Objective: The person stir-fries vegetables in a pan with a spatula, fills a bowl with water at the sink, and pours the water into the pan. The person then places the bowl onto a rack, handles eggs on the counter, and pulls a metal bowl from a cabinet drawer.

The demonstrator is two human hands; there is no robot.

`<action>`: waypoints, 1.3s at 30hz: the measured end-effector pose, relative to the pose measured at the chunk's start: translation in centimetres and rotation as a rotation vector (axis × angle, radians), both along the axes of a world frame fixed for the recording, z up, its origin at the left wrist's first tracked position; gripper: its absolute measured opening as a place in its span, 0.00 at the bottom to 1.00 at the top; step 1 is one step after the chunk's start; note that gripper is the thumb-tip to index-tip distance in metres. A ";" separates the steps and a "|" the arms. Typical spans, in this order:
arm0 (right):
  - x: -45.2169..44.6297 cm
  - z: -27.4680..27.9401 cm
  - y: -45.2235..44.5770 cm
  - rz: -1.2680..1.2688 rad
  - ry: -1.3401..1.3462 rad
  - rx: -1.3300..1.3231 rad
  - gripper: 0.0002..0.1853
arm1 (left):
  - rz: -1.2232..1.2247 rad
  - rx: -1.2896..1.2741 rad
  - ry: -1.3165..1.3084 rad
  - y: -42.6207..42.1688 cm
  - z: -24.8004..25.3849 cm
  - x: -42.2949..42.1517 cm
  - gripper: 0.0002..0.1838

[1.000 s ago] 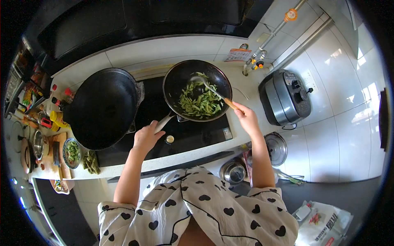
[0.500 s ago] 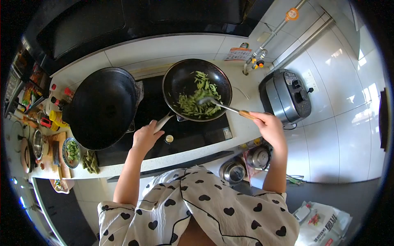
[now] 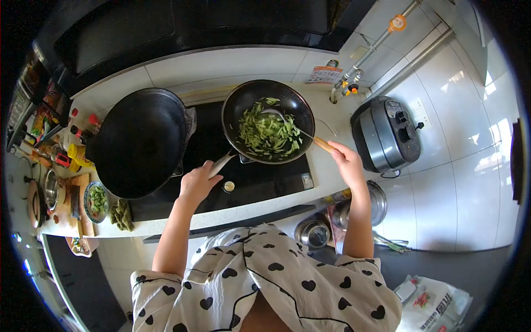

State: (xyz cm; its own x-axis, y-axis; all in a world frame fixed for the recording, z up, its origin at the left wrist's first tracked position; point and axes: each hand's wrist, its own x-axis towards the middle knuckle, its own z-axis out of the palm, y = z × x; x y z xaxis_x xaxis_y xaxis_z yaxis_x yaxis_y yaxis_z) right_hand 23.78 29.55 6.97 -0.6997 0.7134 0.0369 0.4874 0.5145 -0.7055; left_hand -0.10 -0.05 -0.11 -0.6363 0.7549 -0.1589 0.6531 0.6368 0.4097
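My left hand (image 3: 197,184) is wrapped round the light handle (image 3: 223,164) of a dark frying pan (image 3: 237,99) on the right side of the black stove. Chopped green vegetables (image 3: 264,134) lie spread in the pan. My right hand (image 3: 347,161) grips the wooden end of a spatula (image 3: 323,145), whose metal head rests among the vegetables near the pan's middle. To the left, a large black wok (image 3: 141,144) sits on the stove, touched by neither hand.
A grey pressure cooker (image 3: 385,134) stands at the right. On the left are a bowl of greens (image 3: 97,201), a cloth (image 3: 121,215), a cutting board (image 3: 86,221) with a knife, and sauce bottles (image 3: 80,155). Metal pots (image 3: 313,232) sit low by my right arm.
My right hand has moved left and up from half a second ago, carrying the spatula head up within the pan. The vegetables have shifted and spread. My left hand keeps its hold.
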 end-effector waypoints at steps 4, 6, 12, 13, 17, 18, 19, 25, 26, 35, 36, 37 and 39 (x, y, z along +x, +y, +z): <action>-2.0 -2.7 0.8 -0.023 0.135 0.124 0.15 | 0.001 0.015 -0.013 0.0 0.0 0.0 0.23; -3.4 -4.1 0.4 -0.018 0.051 0.093 0.16 | -0.006 0.030 -0.001 -0.1 0.0 0.0 0.23; -2.4 1.1 -1.6 0.179 -0.156 0.171 0.17 | -0.007 0.013 -0.005 0.0 0.3 0.0 0.23; -1.7 2.8 -1.8 0.174 -0.195 0.211 0.17 | -0.005 0.013 -0.008 0.0 0.4 0.0 0.23; 1.9 7.9 -2.4 0.153 -0.170 0.299 0.17 | -0.007 0.015 -0.009 0.0 0.0 -0.2 0.23; 2.6 8.6 -2.7 0.134 -0.197 0.301 0.17 | -0.009 0.012 -0.007 0.0 0.0 -0.2 0.23; 3.1 9.2 -2.9 0.113 -0.224 0.301 0.17 | -0.013 0.008 -0.006 0.0 0.0 -0.1 0.23; 1.8 3.1 -1.5 0.023 -0.220 0.203 0.15 | -0.004 -0.036 -0.086 0.1 0.7 -0.2 0.25; 1.3 2.2 -1.2 0.003 -0.151 0.193 0.15 | -0.005 -0.018 -0.055 0.1 0.6 -0.2 0.24; -0.6 -2.4 -1.0 0.071 0.011 -0.007 0.15 | -0.013 0.045 0.017 -0.2 -0.3 -0.1 0.22; 0.1 -1.4 -1.1 0.115 0.023 -0.016 0.15 | -0.011 0.034 0.010 -0.1 -0.2 -0.1 0.22; 0.9 0.2 -1.2 0.140 -0.027 0.047 0.14 | -0.009 0.023 0.002 -0.1 -0.2 0.0 0.22; 2.5 4.8 -2.4 0.132 -0.135 0.037 0.14 | -0.001 0.003 -0.016 0.0 -0.1 0.0 0.22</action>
